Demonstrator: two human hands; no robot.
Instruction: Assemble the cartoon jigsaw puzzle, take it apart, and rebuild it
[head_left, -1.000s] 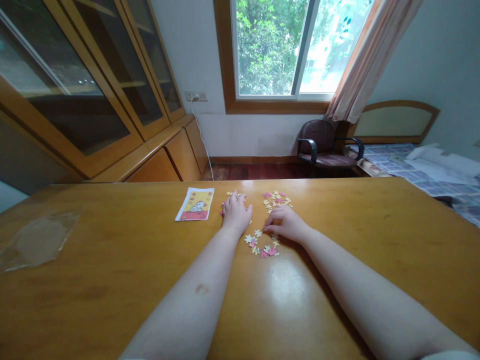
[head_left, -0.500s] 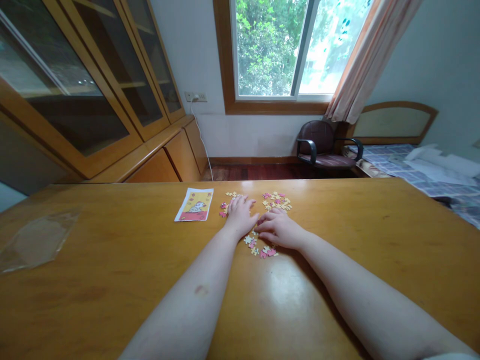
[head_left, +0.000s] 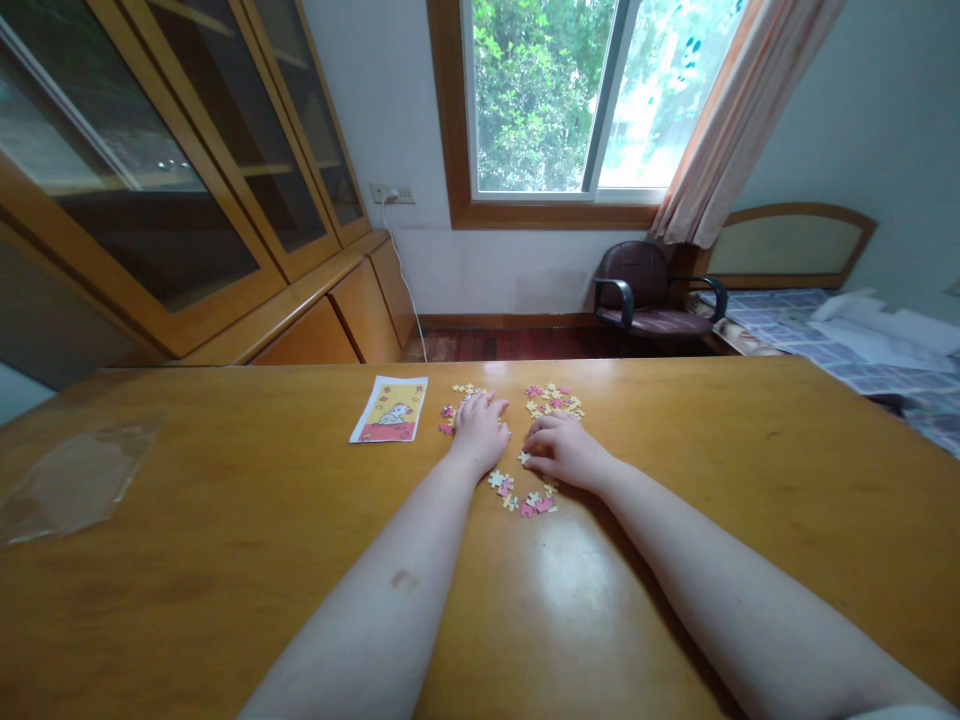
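Small pink, yellow and pale jigsaw pieces (head_left: 544, 505) lie in loose groups on the wooden table (head_left: 300, 560). My left hand (head_left: 480, 432) rests palm down over the left group, fingers stretched out and apart, covering some pieces. Opposite it, my right hand (head_left: 568, 450) has its thumb and fingers bent around a pale puzzle piece (head_left: 524, 457) at their tips. Behind the right hand is another group of puzzle pieces (head_left: 553, 400). A picture card (head_left: 390, 410) with a white cartoon animal on yellow and red lies to the left.
A clear plastic bag (head_left: 75, 480) lies flat at the table's left. Beyond the table are a glass-door cabinet (head_left: 247, 150), a window (head_left: 540, 100), an armchair (head_left: 645, 290) and a bed (head_left: 817, 320).
My right hand has shifted slightly right, away from my left hand, and a pale puzzle piece now shows at its fingertips. The left hand has drawn its thumb in a little.
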